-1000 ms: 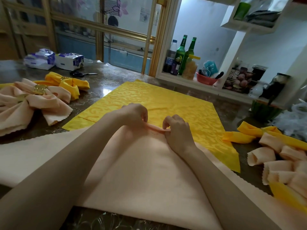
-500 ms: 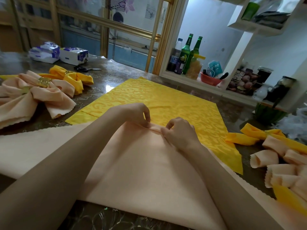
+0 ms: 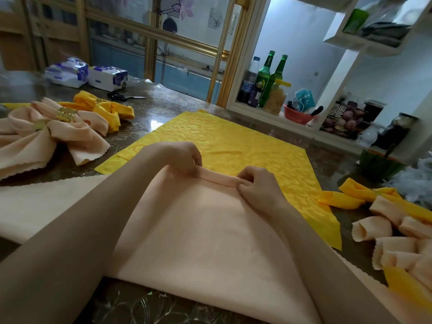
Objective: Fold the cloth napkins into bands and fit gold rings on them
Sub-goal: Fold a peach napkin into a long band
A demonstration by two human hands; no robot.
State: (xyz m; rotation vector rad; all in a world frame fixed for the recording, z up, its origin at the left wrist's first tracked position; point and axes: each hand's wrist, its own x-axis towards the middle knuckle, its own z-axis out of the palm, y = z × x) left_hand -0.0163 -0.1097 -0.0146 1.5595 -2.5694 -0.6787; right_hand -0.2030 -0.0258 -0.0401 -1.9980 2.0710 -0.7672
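While left hand [image 3: 184, 157] and right hand [image 3: 257, 183] pinch its rolled edge, peach napkin [image 3: 198, 230] spread beneath both forearms

My bench [image 3: 163, 106] has a dark, glossy top with a pale swirling pattern, and bright light glares off it towards the far side. Beyond it stands a glass partition [image 3: 131, 17] set in gold frames [image 3: 218, 57], with a purple flower decal [image 3: 184, 7] on the glass. To my right, a white shelf unit [image 3: 335, 90] stands against a pale bluish wall [image 3: 301, 36]. Its lower ledge [image 3: 268, 116] carries two green bottles [image 3: 264, 76] and a red bowl [image 3: 297, 115]. The room around me is fairly dim.
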